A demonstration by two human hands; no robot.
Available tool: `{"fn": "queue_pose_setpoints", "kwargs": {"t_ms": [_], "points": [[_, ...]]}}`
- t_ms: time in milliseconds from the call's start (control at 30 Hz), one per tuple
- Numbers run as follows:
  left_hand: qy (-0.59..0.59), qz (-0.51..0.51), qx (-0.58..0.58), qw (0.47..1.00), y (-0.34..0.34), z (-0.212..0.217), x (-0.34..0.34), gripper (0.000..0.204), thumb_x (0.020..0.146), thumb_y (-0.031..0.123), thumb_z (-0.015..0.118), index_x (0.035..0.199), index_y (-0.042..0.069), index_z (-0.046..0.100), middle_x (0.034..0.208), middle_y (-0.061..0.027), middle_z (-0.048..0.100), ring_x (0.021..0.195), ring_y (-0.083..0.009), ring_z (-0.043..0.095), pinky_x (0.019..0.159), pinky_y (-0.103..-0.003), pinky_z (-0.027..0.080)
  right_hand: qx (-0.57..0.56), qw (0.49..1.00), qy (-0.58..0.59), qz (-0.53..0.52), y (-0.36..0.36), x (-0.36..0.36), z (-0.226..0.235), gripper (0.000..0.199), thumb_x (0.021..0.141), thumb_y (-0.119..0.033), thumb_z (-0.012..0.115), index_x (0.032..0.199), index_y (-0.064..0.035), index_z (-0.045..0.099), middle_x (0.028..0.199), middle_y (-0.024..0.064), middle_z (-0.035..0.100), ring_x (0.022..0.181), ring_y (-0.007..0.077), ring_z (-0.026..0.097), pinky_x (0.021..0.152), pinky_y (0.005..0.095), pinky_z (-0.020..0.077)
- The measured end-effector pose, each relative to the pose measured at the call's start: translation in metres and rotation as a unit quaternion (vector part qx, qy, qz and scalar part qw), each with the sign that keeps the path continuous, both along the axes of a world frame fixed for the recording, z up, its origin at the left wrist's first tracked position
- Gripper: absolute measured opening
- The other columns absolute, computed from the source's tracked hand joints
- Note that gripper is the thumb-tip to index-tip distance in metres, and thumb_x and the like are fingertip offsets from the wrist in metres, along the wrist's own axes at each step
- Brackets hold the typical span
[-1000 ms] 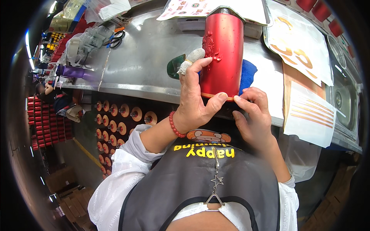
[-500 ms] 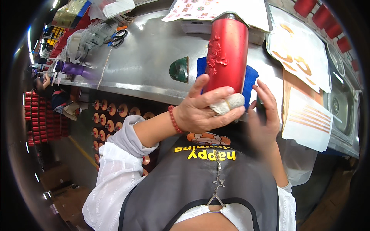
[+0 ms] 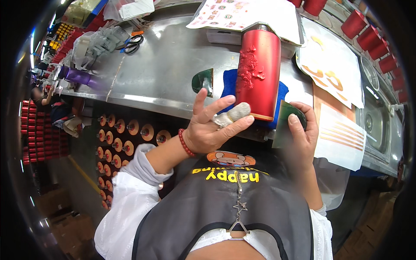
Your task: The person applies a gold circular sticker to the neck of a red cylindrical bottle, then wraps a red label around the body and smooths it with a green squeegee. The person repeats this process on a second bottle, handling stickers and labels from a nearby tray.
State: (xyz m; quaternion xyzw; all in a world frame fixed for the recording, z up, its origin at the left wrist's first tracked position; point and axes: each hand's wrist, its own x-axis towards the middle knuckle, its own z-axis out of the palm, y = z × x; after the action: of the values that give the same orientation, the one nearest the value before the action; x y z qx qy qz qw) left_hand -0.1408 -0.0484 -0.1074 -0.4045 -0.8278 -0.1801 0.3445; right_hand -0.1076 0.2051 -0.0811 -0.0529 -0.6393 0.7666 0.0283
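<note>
A red metallic bottle (image 3: 259, 73) with a raised relief pattern on its left side lies on a blue cloth (image 3: 229, 82), its neck pointing to the far side. By its lower left edge is my left hand (image 3: 216, 123), fingers spread and gripping nothing. One of those fingers wears a whitish cloth wrap (image 3: 234, 114); whether a fingertip touches the bottle I cannot tell. To the right of the bottle's near end, my right hand (image 3: 303, 130) pinches a flat dark green scraper (image 3: 285, 119) between thumb and fingers. Another green scraper (image 3: 203, 82) lies on the steel table left of the cloth.
Scissors (image 3: 133, 43) and a purple bottle (image 3: 77, 76) are at the left. Printed sheets (image 3: 242, 15) lie at the back. On the right are a tray with gold-coloured decals (image 3: 329, 65), a sheet of gold strips (image 3: 342, 134), several red bottles (image 3: 353, 24) and a sink (image 3: 377, 125).
My left hand has drawn back left and nearer to me, off the bottle's near end. The green scraper in my right hand has turned into fuller view beside the bottle.
</note>
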Motion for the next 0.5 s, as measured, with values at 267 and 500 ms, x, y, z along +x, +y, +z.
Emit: {"fn": "queue_pose_setpoints", "kwargs": {"t_ms": [267,500], "points": [[0.036,-0.135,-0.057,0.989,0.010,0.026,-0.024,0.037,0.088,0.019,0.068,0.124,0.026,0.070,0.123,0.0034,0.069,0.129,-0.0165,0.054,0.125,-0.051,0.011,-0.018,1.000,-0.016,-0.003,-0.011,-0.003,0.011,0.024,0.099,-0.010,0.059,0.121,-0.0013,0.056,0.106,0.0044,0.064,0.096,0.0085,0.058,0.087,0.0235,0.0481],[-0.193,0.012,0.044,0.980,0.027,0.026,-0.021,0.086,0.067,0.023,0.085,0.145,0.012,0.051,0.131,-0.0169,0.061,0.132,-0.0432,0.047,0.120,-0.058,0.020,0.127,0.990,0.062,0.020,-0.036,-0.013,0.016,0.018,0.096,-0.010,0.061,0.112,-0.0009,0.059,0.096,0.0049,0.065,0.086,0.0096,0.059,0.079,0.0255,0.0498]]}}
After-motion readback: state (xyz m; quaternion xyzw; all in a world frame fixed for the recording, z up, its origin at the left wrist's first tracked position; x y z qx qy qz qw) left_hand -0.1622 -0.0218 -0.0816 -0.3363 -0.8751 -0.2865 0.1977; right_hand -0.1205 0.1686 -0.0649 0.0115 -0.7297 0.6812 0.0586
